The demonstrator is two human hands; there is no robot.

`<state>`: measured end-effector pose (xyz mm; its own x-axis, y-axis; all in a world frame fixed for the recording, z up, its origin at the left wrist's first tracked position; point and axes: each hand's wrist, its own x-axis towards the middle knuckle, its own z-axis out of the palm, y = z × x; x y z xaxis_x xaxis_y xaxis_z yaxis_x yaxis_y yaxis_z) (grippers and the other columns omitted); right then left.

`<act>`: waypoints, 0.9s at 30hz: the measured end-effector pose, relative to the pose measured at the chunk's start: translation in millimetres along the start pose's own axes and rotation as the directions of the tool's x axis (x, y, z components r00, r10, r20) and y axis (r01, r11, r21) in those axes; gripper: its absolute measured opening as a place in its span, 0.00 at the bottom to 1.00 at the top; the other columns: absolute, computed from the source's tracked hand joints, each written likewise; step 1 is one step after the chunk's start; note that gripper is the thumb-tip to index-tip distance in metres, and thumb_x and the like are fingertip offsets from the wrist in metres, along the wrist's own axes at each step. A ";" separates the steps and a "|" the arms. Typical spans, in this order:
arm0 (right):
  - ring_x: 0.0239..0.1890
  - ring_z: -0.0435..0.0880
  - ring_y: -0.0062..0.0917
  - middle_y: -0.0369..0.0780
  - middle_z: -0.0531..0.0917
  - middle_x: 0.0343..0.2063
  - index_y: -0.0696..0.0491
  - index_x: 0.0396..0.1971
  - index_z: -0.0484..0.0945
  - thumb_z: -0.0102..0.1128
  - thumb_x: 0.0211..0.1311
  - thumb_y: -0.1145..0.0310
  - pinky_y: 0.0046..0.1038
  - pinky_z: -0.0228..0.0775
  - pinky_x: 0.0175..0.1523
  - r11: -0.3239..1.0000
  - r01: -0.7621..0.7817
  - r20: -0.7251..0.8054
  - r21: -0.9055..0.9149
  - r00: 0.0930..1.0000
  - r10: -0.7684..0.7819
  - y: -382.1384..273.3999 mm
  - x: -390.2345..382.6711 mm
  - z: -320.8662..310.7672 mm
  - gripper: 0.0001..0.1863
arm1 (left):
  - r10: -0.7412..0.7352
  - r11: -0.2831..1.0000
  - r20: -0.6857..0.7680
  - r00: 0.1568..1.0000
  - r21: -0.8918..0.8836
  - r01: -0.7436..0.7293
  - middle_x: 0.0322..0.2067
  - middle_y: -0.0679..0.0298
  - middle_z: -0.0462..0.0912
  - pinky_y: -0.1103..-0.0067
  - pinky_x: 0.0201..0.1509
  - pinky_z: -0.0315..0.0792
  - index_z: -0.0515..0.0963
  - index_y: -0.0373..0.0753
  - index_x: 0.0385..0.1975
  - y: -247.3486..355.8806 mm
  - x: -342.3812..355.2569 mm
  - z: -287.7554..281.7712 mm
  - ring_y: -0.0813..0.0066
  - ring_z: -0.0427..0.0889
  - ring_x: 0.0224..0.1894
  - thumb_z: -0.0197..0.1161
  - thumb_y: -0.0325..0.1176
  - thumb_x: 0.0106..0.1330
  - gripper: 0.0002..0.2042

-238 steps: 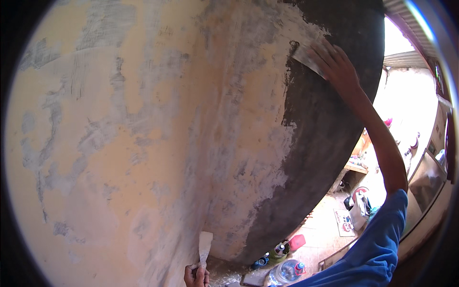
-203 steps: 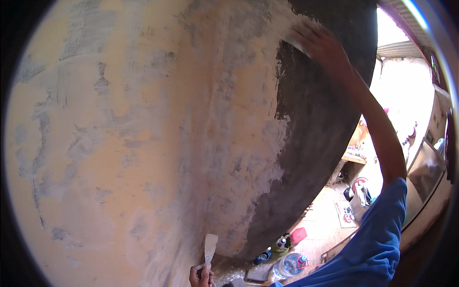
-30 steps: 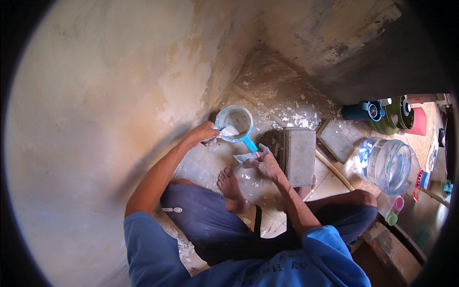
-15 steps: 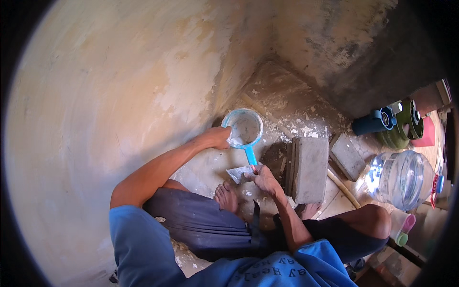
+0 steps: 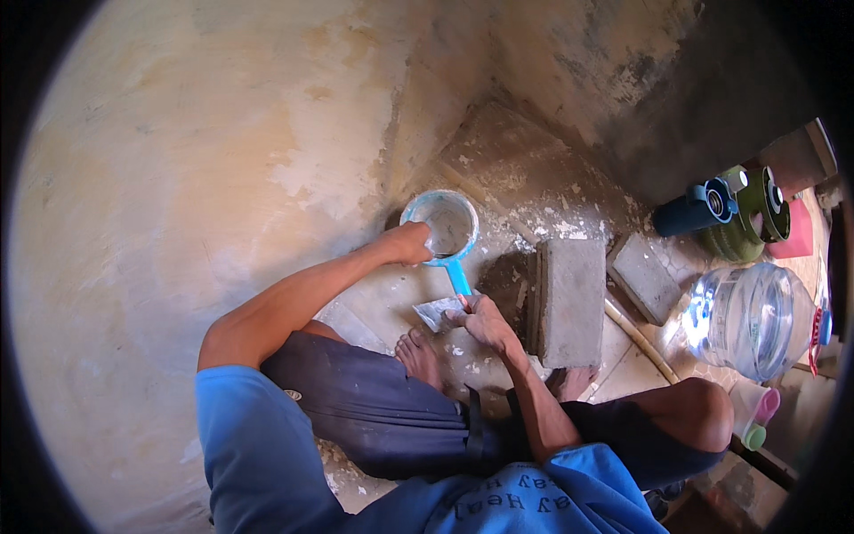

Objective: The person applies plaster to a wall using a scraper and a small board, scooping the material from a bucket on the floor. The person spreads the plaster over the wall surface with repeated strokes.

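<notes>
My left hand (image 5: pixel 411 242) is closed on a putty knife, mostly hidden, at the left rim of a blue long-handled pot (image 5: pixel 461 212) coated with pale paste. My right hand (image 5: pixel 485 320) grips a wide scraper (image 5: pixel 434 311), its blade smeared grey-white, at the lower end of the pot's handle (image 5: pixel 455 271). The pot sits low in the wall corner on the paste-spattered floor (image 5: pixel 551 209). My bare feet and bent legs are below it. Concrete blocks (image 5: pixel 574 303) stand just right of my right hand.
Patchy plastered walls (image 5: pixel 205 133) rise at left and back. At right lie another block (image 5: pixel 644 276), a pole (image 5: pixel 636 329) and a clear water jug (image 5: pixel 747 316), with a blue flask (image 5: pixel 685 214), green container (image 5: pixel 738 240), pink item (image 5: pixel 793 231) and small cups (image 5: pixel 756 409) nearby.
The view has turned from the upper wall down to the floor corner, where I sit. Both hands came to the pot; my left hand's knife has since dipped out of sight inside it.
</notes>
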<state>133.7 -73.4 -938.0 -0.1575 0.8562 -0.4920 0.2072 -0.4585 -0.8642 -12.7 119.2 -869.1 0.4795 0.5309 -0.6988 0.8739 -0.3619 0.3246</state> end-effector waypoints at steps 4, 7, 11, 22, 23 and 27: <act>0.30 0.74 0.22 0.40 0.83 0.26 0.60 0.37 0.82 0.65 0.59 0.64 0.30 0.69 0.43 0.999 -0.006 -0.004 0.039 1.000 0.006 -0.5 0.7 -0.4 0.14 | -0.028 1.000 -0.109 0.994 -0.016 0.027 0.35 0.43 0.83 0.64 0.44 0.77 0.77 0.27 0.36 -1.1 0.9 7.1 0.52 0.84 0.38 0.60 0.34 0.53 0.16; 0.31 0.76 0.24 0.42 0.83 0.28 0.60 0.38 0.82 0.66 0.58 0.63 0.30 0.69 0.44 0.999 -0.006 -0.012 0.054 1.000 0.007 1.8 1.5 0.3 0.15 | 0.048 0.998 -0.239 0.970 0.037 -0.040 0.43 0.40 0.80 0.60 0.49 0.75 0.75 0.27 0.40 -3.3 -6.9 17.1 0.46 0.81 0.45 0.59 0.35 0.55 0.18; 0.34 0.78 0.30 0.46 0.81 0.31 0.59 0.38 0.82 0.66 0.57 0.63 0.32 0.69 0.45 0.987 0.005 -0.099 -0.161 0.995 -0.021 6.7 3.1 1.0 0.15 | -0.045 0.999 -0.189 0.981 -0.021 0.042 0.45 0.37 0.78 0.58 0.53 0.71 0.70 0.28 0.47 -6.3 -14.6 32.4 0.41 0.77 0.50 0.61 0.36 0.57 0.21; 0.39 0.78 0.32 0.44 0.81 0.34 0.61 0.38 0.81 0.67 0.56 0.62 0.32 0.68 0.48 1.000 0.015 -0.100 0.016 0.995 -0.013 9.3 11.7 0.1 0.17 | 0.030 0.998 -0.356 0.934 -0.040 -0.048 0.32 0.37 0.79 0.51 0.43 0.70 0.65 0.31 0.46 -5.8 -31.9 43.0 0.35 0.78 0.39 0.58 0.31 0.60 0.17; 0.35 0.76 0.26 0.41 0.82 0.31 0.61 0.36 0.81 0.66 0.57 0.64 0.31 0.68 0.46 0.996 -0.019 -0.074 0.086 0.997 0.026 9.4 12.5 -0.6 0.15 | 0.001 0.997 -0.389 0.921 -0.066 -0.029 0.31 0.37 0.79 0.51 0.42 0.70 0.65 0.31 0.46 -5.9 -31.8 39.2 0.35 0.78 0.39 0.58 0.31 0.61 0.17; 0.36 0.75 0.22 0.38 0.82 0.31 0.62 0.36 0.81 0.66 0.58 0.64 0.29 0.68 0.46 0.989 -0.048 -0.054 0.140 0.997 0.056 9.1 12.3 -3.6 0.15 | 0.052 0.995 -0.445 0.894 -0.052 -0.084 0.31 0.39 0.80 0.50 0.41 0.70 0.64 0.32 0.45 -5.9 -42.5 25.1 0.37 0.79 0.37 0.56 0.30 0.60 0.16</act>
<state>137.1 -66.2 -951.6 -0.0937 0.8408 -0.5331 0.0778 -0.5276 -0.8459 -40.3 79.5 -857.4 0.5102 0.7965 -0.3244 0.8335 -0.3649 0.4149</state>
